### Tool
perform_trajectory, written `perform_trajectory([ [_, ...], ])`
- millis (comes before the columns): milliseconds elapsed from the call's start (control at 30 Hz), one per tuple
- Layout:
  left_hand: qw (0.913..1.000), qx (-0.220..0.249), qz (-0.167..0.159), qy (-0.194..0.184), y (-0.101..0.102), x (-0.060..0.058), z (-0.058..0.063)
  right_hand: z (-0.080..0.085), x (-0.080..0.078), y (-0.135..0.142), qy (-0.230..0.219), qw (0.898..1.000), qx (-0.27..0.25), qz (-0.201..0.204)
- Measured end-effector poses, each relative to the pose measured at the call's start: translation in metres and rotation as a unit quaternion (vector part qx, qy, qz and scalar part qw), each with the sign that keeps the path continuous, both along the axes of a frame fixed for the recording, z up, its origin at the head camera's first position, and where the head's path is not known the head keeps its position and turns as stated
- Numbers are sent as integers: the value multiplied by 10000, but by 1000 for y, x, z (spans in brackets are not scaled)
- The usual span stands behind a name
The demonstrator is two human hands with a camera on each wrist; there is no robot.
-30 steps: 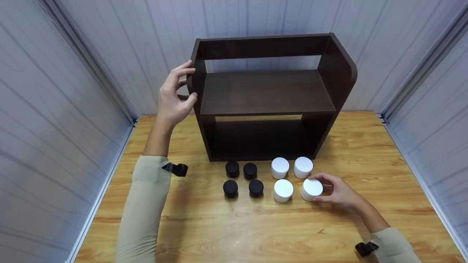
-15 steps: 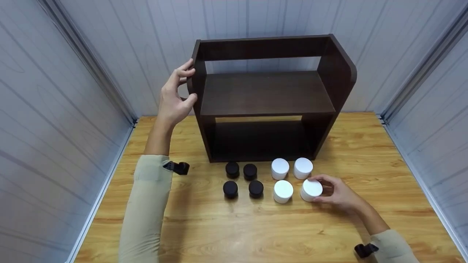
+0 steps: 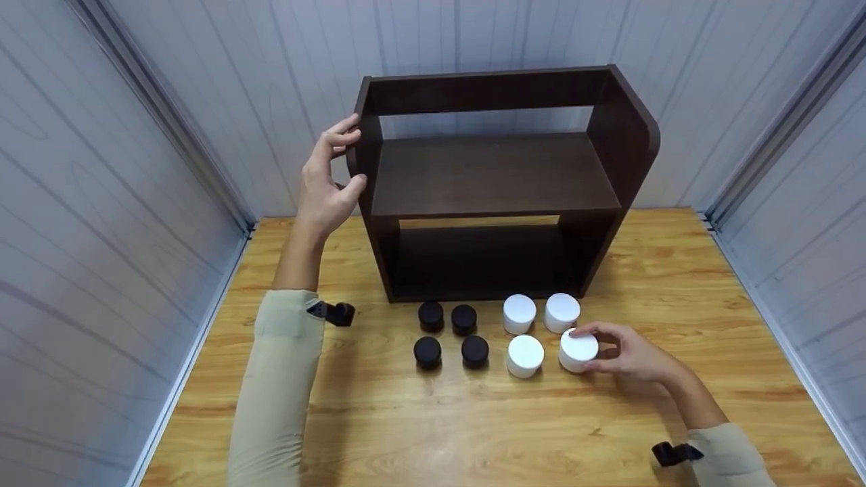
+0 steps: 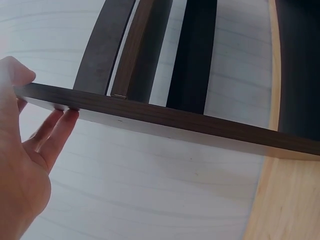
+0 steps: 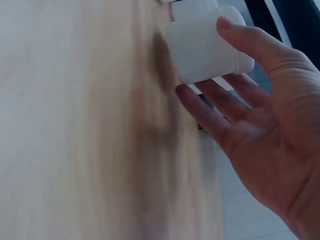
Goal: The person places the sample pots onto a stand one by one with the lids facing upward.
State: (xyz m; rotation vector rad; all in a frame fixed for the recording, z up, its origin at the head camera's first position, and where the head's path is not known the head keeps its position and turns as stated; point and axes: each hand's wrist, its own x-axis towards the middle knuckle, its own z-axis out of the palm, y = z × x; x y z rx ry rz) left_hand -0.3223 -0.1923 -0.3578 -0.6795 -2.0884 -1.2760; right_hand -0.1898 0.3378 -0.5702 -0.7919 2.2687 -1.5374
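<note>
A wood-grain bench (image 3: 433, 433) is filling the lower part of the frame. Right of centre, the right hand (image 3: 632, 355) is extending from the lower right, its fingers and thumb pinching a white jar (image 3: 578, 352) from opposite sides. That jar is sitting upright at the lower right of a square of four. Three more white jars (image 3: 525, 356) are standing upright near it. Left of these, around lower centre, four smaller black jars (image 3: 427, 352) are standing in two rows. Farther back, a dark brown shelf unit (image 3: 497, 172) is rising through the upper centre; at its left edge, the left hand (image 3: 326, 199) is gripping it between thumb and fingers. Pale panelled walls (image 3: 473, 34) are enclosing the left, back and right.
</note>
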Motion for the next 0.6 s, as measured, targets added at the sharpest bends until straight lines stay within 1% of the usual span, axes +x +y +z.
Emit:
perform_trajectory([
  [100, 10000, -7, 7, -17, 1, -1, 0, 10, -2, -1, -4, 9999, 33, 110],
  [300, 10000, -2, -58, -12, 0, -2, -1, 31, -8, -7, 153, 9996, 119, 212],
  [467, 10000, 46, -63, 36, 0, -1, -2, 52, -16, -16, 162, 9991, 184, 341],
  [600, 9999, 126, -21, -39, 2, -2, -1, 69, -23, -21, 248, 9985, 239, 427],
])
